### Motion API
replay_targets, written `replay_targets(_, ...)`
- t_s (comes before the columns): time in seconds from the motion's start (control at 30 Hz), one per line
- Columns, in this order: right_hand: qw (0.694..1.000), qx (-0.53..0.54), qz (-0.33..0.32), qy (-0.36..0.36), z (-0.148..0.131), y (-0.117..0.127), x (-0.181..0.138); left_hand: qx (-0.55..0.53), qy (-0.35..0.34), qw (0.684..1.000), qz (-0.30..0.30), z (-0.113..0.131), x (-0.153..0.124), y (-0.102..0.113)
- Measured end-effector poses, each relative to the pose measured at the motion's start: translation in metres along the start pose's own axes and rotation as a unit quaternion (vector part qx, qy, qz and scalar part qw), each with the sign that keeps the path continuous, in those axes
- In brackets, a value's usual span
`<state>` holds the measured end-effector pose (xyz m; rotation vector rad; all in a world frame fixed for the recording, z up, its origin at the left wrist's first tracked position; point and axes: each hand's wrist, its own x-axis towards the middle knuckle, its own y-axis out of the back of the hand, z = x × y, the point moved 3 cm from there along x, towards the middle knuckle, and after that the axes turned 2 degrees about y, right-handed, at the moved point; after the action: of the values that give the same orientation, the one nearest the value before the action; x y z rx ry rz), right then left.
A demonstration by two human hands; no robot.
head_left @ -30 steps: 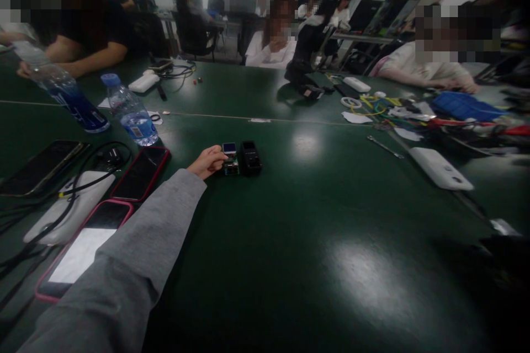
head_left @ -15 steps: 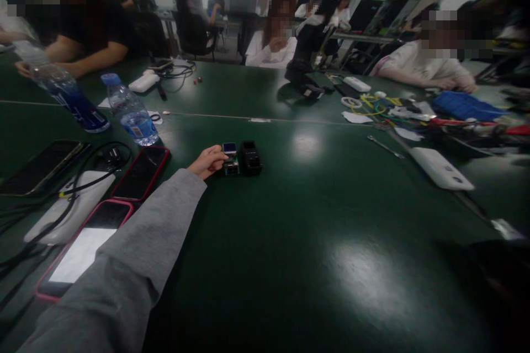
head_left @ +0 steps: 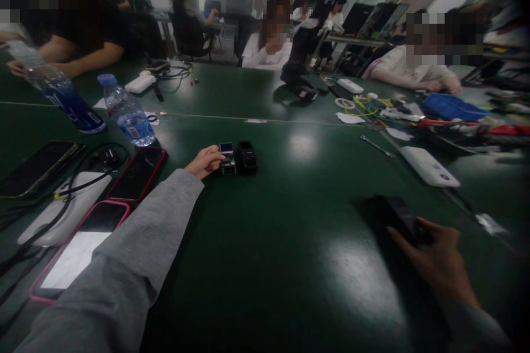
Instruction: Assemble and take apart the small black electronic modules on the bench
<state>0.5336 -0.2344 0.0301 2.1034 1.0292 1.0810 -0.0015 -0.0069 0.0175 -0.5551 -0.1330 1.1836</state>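
In the head view my left hand [head_left: 203,162] has its fingers closed at the left edge of a small circuit board [head_left: 228,166] with a little dark screen at its top. Just right of the board, a black plastic case [head_left: 247,158] with openings in its face lies on the green table [head_left: 265,231]. On the right side, my right hand [head_left: 441,256] is wrapped around a dark, box-shaped object [head_left: 395,215]. Motion blur and dim light hide its details.
Phones [head_left: 138,174], a white power bank [head_left: 66,207], cables and a water bottle [head_left: 130,116] stand to the left. A wrench [head_left: 376,146], another white device [head_left: 430,166], a blue tray [head_left: 453,106] and tangled wires lie right. Several people sit beyond.
My right hand has come into view from the right with the dark box-shaped object in it. My left hand stays at the board. The whole view has shifted slightly.
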Motion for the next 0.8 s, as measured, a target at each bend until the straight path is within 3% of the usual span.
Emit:
replay_targets(0.07, 0.996, 0.025, -0.072, 0.049, -0.031, -0.036, 0.002, 0.000, -0.002, 1.000, -0.002, 0.000, 0.000, 0.000)
replay_targets(0.2, 0.954, 0.125, -0.218, 0.161, -0.138, -0.094, -0.013, 0.001, -0.003, 1.000, -0.003, -0.002, 0.002, 0.002)
replay_targets(0.3, 0.903, 0.177, -0.303, 0.248, -0.211, -0.121, -0.033, 0.000, -0.003, 1.000, 0.006, -0.003, 0.002, 0.003)
replay_targets(0.4, 0.850, 0.212, -0.359, 0.322, -0.257, -0.136, -0.048, -0.006, -0.004, 1.000, 0.002, -0.003, 0.003, 0.003)
replay_targets(0.53, 0.819, 0.235, -0.376, 0.364, -0.285, -0.146, -0.051, -0.008, -0.007, 1.000, -0.006, -0.004, 0.003, 0.003)
replay_targets(0.67, 0.827, 0.273, -0.379, 0.312, -0.285, -0.153, -0.037, -0.005, -0.009, 1.000, -0.011, -0.003, 0.003, 0.002)
replay_targets(0.8, 0.883, 0.261, -0.231, 0.313, -0.276, -0.162, -0.004, 0.002, -0.012, 1.000, -0.017, -0.002, 0.002, 0.000)
